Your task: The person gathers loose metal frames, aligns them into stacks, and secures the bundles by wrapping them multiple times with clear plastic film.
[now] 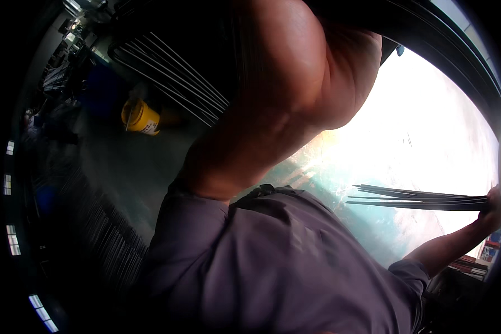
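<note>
My right hand, far out at the right edge, is closed around a loose bundle of long, thin dark strips. Their free ends fan apart toward the middle of the view. My left arm is raised and bent, very close to the camera. The left hand shows only in part at the top, and its fingers are hidden. More long dark strips curve across the upper right, beside that hand; whether it holds them I cannot tell.
Left of my arm lies a row of thin, pale-edged rods. A yellow bucket stands on the floor, near a dark blue container. Many thin dark strips lie at lower left. Reddish-brown strips lie at lower right.
</note>
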`<state>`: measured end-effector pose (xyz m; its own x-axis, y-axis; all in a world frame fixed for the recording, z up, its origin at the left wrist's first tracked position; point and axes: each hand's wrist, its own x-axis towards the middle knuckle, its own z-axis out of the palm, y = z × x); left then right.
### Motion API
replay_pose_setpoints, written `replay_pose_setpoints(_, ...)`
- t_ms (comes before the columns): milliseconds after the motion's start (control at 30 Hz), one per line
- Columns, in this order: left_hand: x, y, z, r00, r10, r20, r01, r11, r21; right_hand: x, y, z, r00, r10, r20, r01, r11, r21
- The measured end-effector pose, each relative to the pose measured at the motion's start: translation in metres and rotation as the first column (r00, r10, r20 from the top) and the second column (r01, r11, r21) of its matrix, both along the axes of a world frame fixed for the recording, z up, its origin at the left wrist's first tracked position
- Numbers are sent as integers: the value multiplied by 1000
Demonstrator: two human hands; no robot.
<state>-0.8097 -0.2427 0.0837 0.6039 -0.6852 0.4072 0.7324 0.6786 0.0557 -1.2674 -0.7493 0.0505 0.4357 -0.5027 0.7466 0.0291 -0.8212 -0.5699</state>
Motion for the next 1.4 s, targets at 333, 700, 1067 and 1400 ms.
replay_pose_setpoints(333, 86, 136, -14, 854, 419, 308, -474, 871, 129, 260, 149, -103, 900, 271, 342, -424, 728, 539)
replay_pose_setpoints(700, 248, 294, -26, 860, 482, 169, -508, 840, 192, 456, 298, -122, 899, 236, 369, -404, 773, 490)
replay_pose_setpoints(1067, 372, 264, -148, 858, 512, -23, -464, 795, 391, 583, 330, -239, 938, -38, 344, -135, 875, 465)
replay_pose_setpoints(1400, 451, 277, -163, 922, 387, 29, -373, 864, 337, 639, 459, -113, 928, -270, 258, 317, 935, -158)
